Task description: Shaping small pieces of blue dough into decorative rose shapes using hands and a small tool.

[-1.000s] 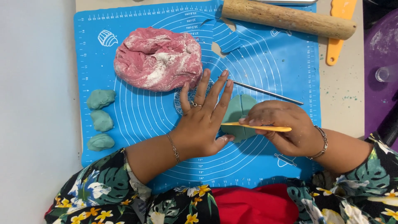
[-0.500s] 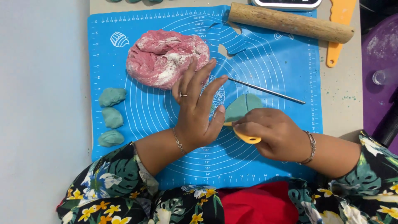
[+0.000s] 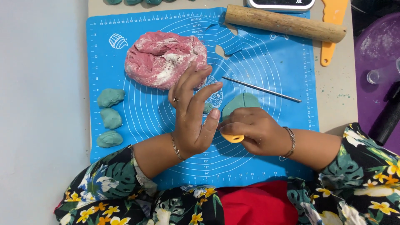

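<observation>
Dark-framed screen device (image 3: 281, 4) at top edge, behind rolling pin (image 3: 285, 23); mostly cropped.

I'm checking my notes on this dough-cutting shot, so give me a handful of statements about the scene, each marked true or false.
1. The right hand holds a yellow scraper. True.
2. The wooden rolling pin lies under the left hand. False: it lies at the top edge of the blue mat, far from both hands.
3. Three small teal dough pieces sit in a column on the mat's left side. True.
4. The pink dough lump has been rolled flat. False: it is a thick, flour-streaked mound.
5. A thin metal rod lies on the mat above the teal dough piece at the right hand. True.
</observation>
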